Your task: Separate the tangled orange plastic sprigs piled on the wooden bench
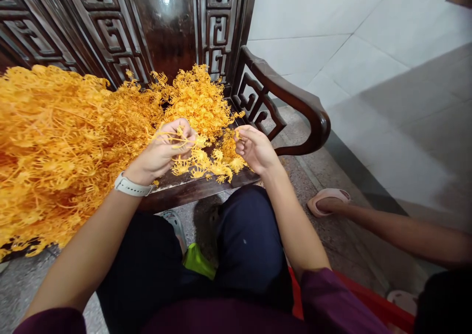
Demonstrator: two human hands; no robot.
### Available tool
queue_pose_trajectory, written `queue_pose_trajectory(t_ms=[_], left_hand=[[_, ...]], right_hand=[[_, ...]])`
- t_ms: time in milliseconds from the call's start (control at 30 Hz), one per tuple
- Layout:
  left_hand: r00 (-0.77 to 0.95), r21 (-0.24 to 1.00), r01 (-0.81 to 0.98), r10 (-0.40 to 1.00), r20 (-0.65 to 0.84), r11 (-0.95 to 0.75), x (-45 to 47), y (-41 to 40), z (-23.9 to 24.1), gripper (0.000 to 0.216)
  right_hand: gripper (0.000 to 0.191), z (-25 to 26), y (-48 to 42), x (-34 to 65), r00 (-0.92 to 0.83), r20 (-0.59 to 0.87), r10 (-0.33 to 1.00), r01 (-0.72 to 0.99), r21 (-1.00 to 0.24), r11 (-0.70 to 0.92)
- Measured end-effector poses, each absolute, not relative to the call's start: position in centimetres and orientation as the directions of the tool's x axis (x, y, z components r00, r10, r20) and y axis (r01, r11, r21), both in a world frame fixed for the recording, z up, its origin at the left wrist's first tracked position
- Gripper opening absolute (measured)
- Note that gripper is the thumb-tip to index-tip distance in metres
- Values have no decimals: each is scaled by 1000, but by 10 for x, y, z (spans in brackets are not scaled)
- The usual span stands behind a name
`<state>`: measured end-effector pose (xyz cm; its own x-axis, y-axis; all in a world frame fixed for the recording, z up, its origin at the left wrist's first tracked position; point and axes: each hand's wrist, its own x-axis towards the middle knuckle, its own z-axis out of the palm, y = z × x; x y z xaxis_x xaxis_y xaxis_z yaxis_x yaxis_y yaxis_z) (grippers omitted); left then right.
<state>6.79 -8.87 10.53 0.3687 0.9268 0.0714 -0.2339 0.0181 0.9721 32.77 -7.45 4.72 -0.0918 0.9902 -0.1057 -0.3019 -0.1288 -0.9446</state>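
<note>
A big heap of orange plastic sprigs (62,137) covers the seat of a dark carved wooden bench (191,186). My left hand (164,150), with a white watch on the wrist, is closed on a thin orange plastic sprig (173,138) held above the heap's front edge. My right hand (254,147) is closed in a pinch on a small orange piece (237,135) just to the right of it. A smaller clump of sprigs (206,164) lies under both hands at the bench's edge.
The bench's curved armrest (295,103) rises right of my right hand. My knees in dark trousers (243,245) sit below the bench. Another person's leg with a pink slipper (328,199) stretches in from the right. A red container edge (368,299) shows at bottom right.
</note>
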Motion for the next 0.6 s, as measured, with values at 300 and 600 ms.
queue_pose_trajectory(t_ms=[300, 600], left_hand=[[398, 949, -307, 915, 61, 70, 67, -82, 93, 39], [386, 951, -298, 922, 39, 85, 66, -84, 91, 40]], right_hand=[[15, 22, -67, 327, -159, 121, 980, 241, -958, 158], [4, 23, -73, 329, -252, 93, 963, 596, -769, 231]])
